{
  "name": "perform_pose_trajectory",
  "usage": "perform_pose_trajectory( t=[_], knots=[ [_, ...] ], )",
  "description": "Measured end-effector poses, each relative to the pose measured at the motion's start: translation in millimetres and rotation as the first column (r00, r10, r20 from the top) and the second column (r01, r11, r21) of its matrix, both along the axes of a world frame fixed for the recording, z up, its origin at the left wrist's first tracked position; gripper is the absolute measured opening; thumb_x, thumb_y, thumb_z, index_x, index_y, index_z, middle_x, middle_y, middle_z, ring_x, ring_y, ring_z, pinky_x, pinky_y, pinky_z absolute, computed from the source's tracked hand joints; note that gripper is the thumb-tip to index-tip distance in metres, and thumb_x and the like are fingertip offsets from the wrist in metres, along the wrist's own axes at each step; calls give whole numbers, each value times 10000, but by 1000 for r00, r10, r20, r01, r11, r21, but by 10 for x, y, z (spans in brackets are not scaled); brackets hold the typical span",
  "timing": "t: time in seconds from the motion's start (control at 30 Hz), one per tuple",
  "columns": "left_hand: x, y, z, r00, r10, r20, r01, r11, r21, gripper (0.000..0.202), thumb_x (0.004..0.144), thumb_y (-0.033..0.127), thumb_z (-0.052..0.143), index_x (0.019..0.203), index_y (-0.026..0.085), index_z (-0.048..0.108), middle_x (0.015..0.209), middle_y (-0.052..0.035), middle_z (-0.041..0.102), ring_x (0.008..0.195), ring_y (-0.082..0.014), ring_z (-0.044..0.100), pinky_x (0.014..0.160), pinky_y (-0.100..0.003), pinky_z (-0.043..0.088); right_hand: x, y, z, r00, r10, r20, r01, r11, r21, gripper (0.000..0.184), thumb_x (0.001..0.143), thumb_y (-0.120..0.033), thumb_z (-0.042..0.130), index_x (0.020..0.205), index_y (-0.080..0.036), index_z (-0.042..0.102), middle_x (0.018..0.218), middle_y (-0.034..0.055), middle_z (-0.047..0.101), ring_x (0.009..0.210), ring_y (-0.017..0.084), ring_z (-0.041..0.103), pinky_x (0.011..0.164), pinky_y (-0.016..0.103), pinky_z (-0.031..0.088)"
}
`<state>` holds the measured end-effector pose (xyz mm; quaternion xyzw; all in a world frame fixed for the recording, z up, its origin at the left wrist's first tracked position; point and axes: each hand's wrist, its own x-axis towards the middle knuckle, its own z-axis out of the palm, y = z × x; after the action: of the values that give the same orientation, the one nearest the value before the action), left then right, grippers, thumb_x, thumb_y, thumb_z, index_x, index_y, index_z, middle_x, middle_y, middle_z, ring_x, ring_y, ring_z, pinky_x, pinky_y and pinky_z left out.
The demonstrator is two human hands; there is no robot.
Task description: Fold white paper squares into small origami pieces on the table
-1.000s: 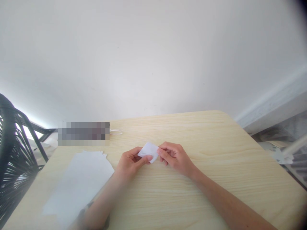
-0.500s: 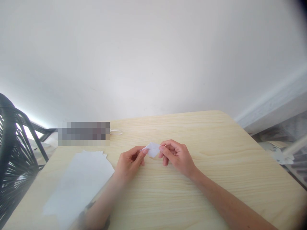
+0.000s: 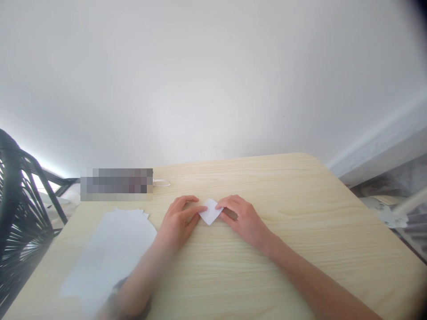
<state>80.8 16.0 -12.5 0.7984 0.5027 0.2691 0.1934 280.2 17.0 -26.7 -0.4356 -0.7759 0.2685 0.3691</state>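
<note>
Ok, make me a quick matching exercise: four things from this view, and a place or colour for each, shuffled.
1. small paper piece
2. paper sheets
3. chair
4. table

A. pale, wood-grained
B. partly covered by the left forearm
C. between the left hand and right hand
D. dark, at the picture's left edge

Pairs: 1-C; 2-B; 3-D; 4-A

From where I stand, both hands bare: left hand (image 3: 178, 221) left of centre, right hand (image 3: 245, 220) right of centre. Dark band (image 3: 116, 293) round left forearm (image 3: 155, 262), lower left, too blurred to tell watch from cuff. Right forearm (image 3: 308, 271) bare to bottom edge.
</note>
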Motion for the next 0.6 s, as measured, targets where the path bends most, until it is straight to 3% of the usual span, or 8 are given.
perform_pose_trajectory(
  t=[0.2,0.33,0.5,0.6],
  knots=[
    [-16,7,40,982,-58,-179,63,998,22,249,802,271,502,1004,288,647,984,-81,539,976,-242,478,843,-419,387,67,41,-20,989,11,148,-23,997,79,138,798,-195,550,852,-237,669,1011,57,551,897,173,498,802,340,439],
    [3,5,52,977,-56,-204,60,998,11,266,814,316,479,1021,277,642,871,-74,559,847,-218,504,764,-375,405,75,56,-17,992,3,128,-11,998,62,141,809,-218,538,820,-236,677,979,53,543,877,167,502,797,330,430],
    [36,-22,89,995,-23,-99,13,994,-106,305,830,314,444,1080,265,611,649,-26,587,636,-167,528,634,-272,419,75,45,27,1000,3,3,-3,1000,-2,182,836,-262,490,844,-209,663,872,48,525,683,120,512,618,250,439],
    [61,-40,123,996,36,80,-16,972,-235,294,819,323,464,1055,258,627,706,-18,666,670,-174,581,661,-257,431,77,36,49,999,-28,-17,28,999,-22,215,841,-301,476,867,-209,668,722,23,502,568,101,466,527,228,400]
  ],
)
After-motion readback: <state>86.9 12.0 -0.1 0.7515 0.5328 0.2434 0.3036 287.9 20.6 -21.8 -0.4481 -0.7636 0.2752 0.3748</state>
